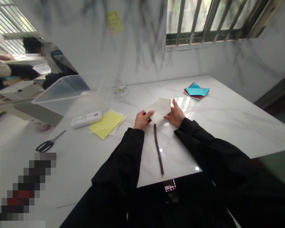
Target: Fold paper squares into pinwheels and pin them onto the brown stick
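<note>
A white sheet of paper (160, 108) is held up just above the marble table (228, 126) between both hands. My left hand (141, 120) pinches its near left corner, fingers closed on it. My right hand (175, 114) grips its right edge, thumb pointing up along the paper. A thin dark brown stick (158, 148) lies on the table below the paper, running toward me between my black sleeves.
Yellow and white sheets (106, 124) lie left of my hands, beside a white remote-like device (86, 119). Black scissors (49, 143) sit further left. A clear plastic bin (68, 93) stands at the back left. Blue and red folded papers (196, 91) lie at the back right. Other people are at far left.
</note>
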Tool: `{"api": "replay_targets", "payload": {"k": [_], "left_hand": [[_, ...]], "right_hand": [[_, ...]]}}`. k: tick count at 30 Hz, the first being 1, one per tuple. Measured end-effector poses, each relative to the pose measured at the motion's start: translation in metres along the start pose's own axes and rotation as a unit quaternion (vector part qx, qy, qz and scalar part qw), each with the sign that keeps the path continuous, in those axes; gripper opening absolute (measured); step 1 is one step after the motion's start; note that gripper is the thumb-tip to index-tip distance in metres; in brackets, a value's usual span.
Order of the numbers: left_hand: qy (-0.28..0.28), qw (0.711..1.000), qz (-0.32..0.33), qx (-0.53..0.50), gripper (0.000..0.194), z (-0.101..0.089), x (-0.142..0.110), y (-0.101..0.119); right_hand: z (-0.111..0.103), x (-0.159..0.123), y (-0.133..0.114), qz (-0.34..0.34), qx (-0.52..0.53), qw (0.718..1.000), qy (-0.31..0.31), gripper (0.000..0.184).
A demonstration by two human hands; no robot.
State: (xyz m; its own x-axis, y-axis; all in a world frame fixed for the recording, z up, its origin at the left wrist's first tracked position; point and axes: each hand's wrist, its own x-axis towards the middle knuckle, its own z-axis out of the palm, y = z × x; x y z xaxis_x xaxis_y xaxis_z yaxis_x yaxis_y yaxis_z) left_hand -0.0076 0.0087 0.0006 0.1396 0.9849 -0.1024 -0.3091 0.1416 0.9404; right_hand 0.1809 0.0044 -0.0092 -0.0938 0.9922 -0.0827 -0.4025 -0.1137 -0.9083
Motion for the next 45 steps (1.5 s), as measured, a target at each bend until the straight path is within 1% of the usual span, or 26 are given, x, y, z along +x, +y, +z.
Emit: {"api": "replay_targets", "payload": {"k": [2,4,6,8,11,15,20,27,30,35,40,45], "left_hand": [[-0.003,1.0,-0.003,0.004,0.053,0.0,0.0,0.0],[-0.004,1.0,-0.003,0.008,0.054,0.0,0.0,0.0],[-0.008,1.0,-0.001,0.009,0.054,0.001,0.0,0.0],[-0.017,1.0,-0.001,0.009,0.054,0.002,-0.001,0.0],[-0.02,1.0,0.0,0.009,0.056,0.002,-0.002,0.0],[-0.016,1.0,0.018,0.009,0.056,0.002,-0.001,-0.002],[-0.018,0.999,0.044,0.009,0.058,0.001,0.001,-0.005],[-0.012,0.994,0.095,0.052,0.062,-0.003,0.006,-0.009],[-0.014,0.995,0.088,0.053,0.064,-0.002,0.005,-0.008],[-0.041,0.994,0.054,0.081,0.064,-0.002,0.003,-0.008],[-0.031,0.993,0.059,0.094,0.064,-0.005,0.006,-0.011],[-0.033,0.992,0.069,0.1,0.062,-0.007,0.009,-0.013]], "right_hand": [[0.0,0.001,0.002,-0.006,0.0,1.0,0.008,0.065],[0.001,0.0,0.006,-0.021,-0.027,0.999,0.001,0.058],[0.003,-0.002,0.01,-0.043,-0.087,0.995,-0.016,0.056],[0.004,-0.003,0.013,-0.068,-0.146,0.987,-0.017,0.056],[0.004,-0.003,0.014,-0.084,-0.181,0.98,-0.006,0.055],[0.002,-0.002,0.014,-0.088,-0.177,0.98,-0.004,0.053],[0.002,-0.002,0.014,-0.088,-0.181,0.98,-0.002,0.054],[0.003,-0.003,0.014,-0.089,-0.184,0.979,0.002,0.054],[0.001,-0.001,0.016,-0.09,-0.177,0.98,0.008,0.05],[-0.002,0.004,0.02,-0.077,-0.122,0.989,0.026,0.05],[-0.001,0.004,0.02,-0.081,-0.124,0.989,0.01,0.052],[0.0,0.003,0.019,-0.088,-0.138,0.986,0.01,0.055]]}}
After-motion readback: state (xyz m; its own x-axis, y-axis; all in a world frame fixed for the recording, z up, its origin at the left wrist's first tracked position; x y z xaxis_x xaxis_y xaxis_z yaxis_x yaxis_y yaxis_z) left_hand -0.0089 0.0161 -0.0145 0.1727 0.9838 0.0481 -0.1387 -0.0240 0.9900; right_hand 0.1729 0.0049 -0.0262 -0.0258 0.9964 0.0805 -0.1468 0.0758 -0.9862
